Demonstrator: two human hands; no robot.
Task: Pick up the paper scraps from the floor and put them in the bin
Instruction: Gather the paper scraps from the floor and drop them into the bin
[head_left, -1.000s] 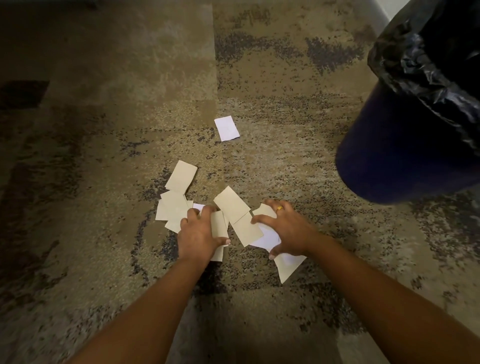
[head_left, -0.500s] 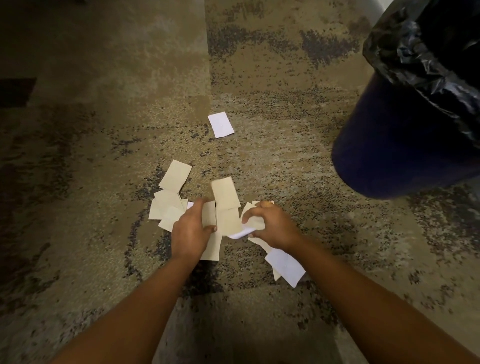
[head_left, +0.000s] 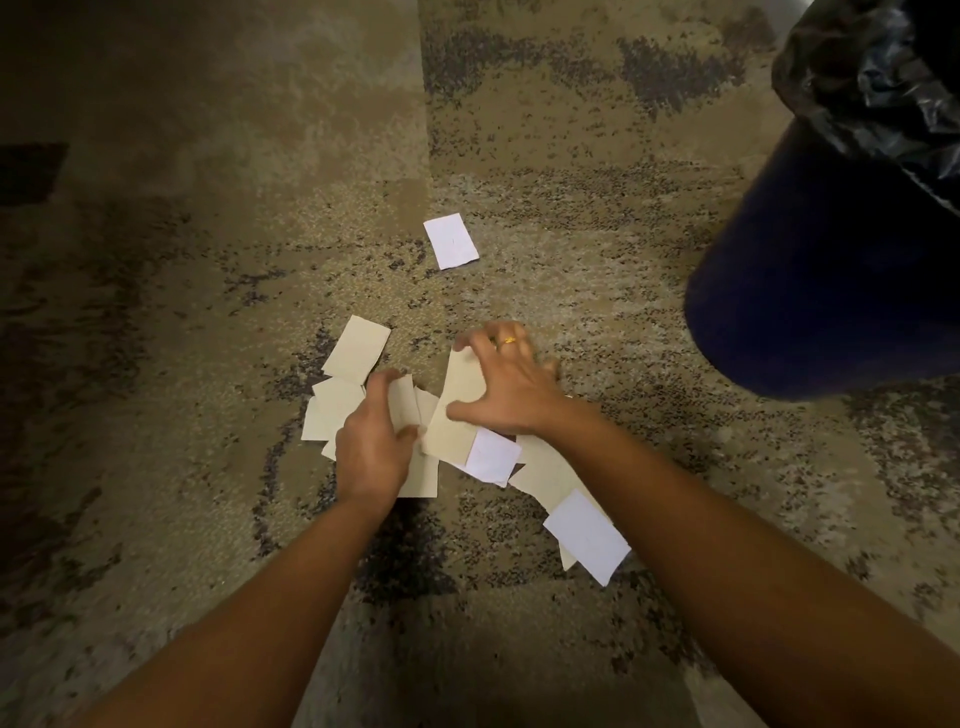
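Scraps (head_left: 358, 348) lie clustered on carpet (head_left: 197, 332): left fingers (head_left: 382, 382) pinch one, right fingers (head_left: 483, 335) splay apart over another.

Nothing here can be read: no text, label, brand, number or sign. The white paper scrap (head_left: 451, 241) lying alone on the floor (head_left: 208, 260) has a faint speck near its middle, too small to tell whether it is writing.
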